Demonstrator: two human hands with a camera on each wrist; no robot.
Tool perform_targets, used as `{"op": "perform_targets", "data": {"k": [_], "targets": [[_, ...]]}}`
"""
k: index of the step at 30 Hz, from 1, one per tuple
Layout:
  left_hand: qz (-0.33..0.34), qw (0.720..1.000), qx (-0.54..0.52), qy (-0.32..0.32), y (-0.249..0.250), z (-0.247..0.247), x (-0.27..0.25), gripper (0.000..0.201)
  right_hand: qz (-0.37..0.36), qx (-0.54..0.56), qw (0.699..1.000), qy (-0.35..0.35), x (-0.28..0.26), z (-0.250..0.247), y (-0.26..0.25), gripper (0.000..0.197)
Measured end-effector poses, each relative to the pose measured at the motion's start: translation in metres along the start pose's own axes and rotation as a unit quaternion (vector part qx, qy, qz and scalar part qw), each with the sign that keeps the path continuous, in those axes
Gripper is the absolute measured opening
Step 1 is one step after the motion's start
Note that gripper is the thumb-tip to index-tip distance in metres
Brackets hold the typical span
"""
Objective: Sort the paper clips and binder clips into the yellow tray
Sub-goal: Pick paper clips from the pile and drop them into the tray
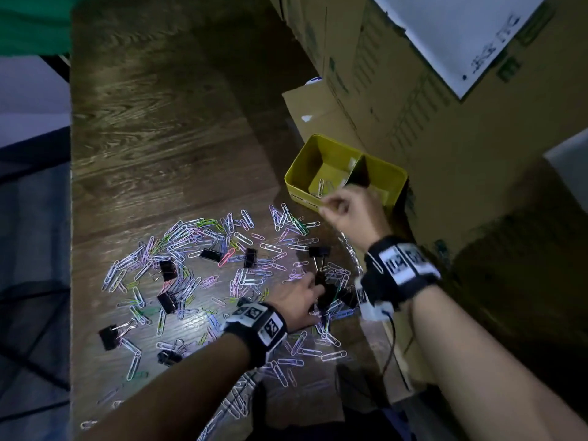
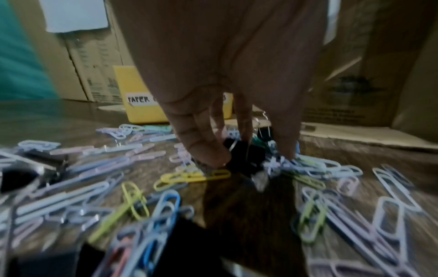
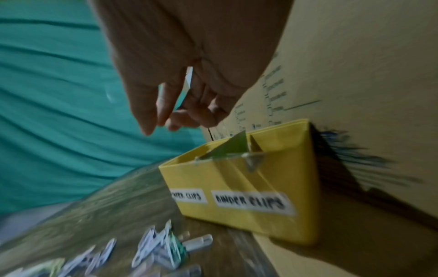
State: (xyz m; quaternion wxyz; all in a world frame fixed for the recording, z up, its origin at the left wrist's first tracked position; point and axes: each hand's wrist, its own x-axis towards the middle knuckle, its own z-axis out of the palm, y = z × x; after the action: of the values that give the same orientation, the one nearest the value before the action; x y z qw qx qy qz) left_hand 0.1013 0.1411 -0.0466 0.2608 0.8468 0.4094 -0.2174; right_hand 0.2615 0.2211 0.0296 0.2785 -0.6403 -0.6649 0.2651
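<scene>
Left hand [image 2: 227,105] pinches a blurred binder clip [image 2: 239,155]; right hand [image 3: 189,78] unclear.

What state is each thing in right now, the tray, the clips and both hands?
yellow tray: upright, divided in two, a few paper clips in its left compartment.
paper clips: most loose on the table.
binder clips: scattered among them.
left hand: fingers closing round a black binder clip.
right hand: raised by the tray, fingers curled; contents unclear.
</scene>
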Motion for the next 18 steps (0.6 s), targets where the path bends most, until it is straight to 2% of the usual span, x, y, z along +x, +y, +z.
{"op": "perform_targets", "data": {"k": [2, 5, 8, 11, 13, 16, 18], "targets": [[0.001, 1.000, -0.018, 0.009, 0.000, 0.010, 0.002, 0.044, 0.065, 0.002, 0.994, -0.083, -0.032, 0.002, 0.011, 0.017], [0.027, 0.998, -0.050, 0.037, -0.003, 0.010, 0.000, 0.040, 0.170, -0.059, 0.955, -0.235, -0.068, 0.013, 0.041, 0.026], [0.033, 0.994, -0.061, 0.087, -0.016, 0.002, -0.006, 0.039, 0.223, -0.091, 0.927, -0.287, -0.088, 0.023, 0.062, 0.028], [0.026, 0.987, -0.093, 0.127, -0.034, -0.001, -0.012, 0.041, 0.235, -0.073, 0.932, -0.268, -0.100, 0.032, 0.074, 0.016], [0.015, 0.986, -0.074, 0.147, -0.043, -0.003, -0.014, 0.040, 0.235, -0.056, 0.942, -0.235, -0.103, 0.031, 0.077, 0.011], [-0.040, 0.989, -0.009, 0.140, -0.054, -0.007, -0.013, 0.037, 0.267, 0.019, 0.950, -0.160, -0.101, 0.015, 0.081, 0.011], [-0.061, 0.988, 0.025, 0.140, -0.052, -0.010, -0.011, 0.037, 0.282, 0.029, 0.955, -0.081, -0.097, 0.004, 0.088, 0.012]]}}
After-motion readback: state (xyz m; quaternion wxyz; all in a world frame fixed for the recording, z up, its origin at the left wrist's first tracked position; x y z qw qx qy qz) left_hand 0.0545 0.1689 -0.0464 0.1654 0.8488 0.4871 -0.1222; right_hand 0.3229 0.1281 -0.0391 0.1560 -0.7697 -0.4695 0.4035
